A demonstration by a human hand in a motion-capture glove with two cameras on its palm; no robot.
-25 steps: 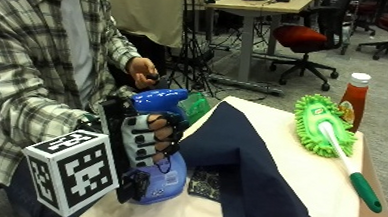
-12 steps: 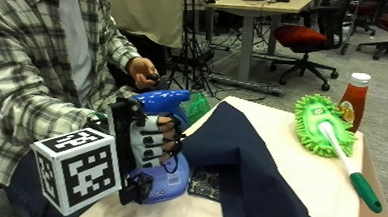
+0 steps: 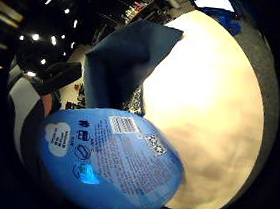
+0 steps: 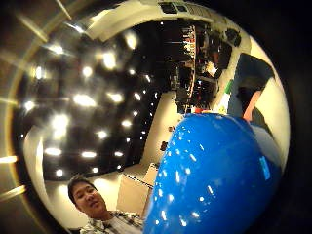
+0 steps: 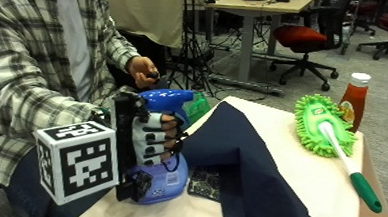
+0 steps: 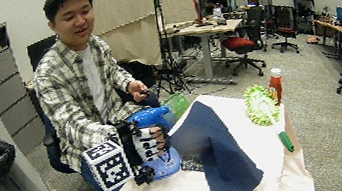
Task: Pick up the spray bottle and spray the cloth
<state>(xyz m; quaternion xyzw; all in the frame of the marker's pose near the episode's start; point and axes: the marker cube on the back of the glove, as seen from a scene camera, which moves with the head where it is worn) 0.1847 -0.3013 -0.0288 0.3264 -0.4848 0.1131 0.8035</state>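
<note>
Spray bottle (image 5: 161, 152) near the table's (image 5: 297, 169) edge, gloved grip (image 5: 154, 139) curled around it, beside the cloth (image 5: 245, 161).

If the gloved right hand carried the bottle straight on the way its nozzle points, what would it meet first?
Probably the raised dark blue cloth, right beside the spray bottle that the right hand grips; depth is unclear.

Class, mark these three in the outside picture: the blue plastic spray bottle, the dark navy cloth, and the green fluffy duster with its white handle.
Blue plastic spray bottle (image 5: 165, 179): outside view, lower body.
Dark navy cloth (image 5: 235, 145): outside view, raised middle fold.
Green fluffy duster (image 5: 316, 126): outside view, fuzzy head.
</note>
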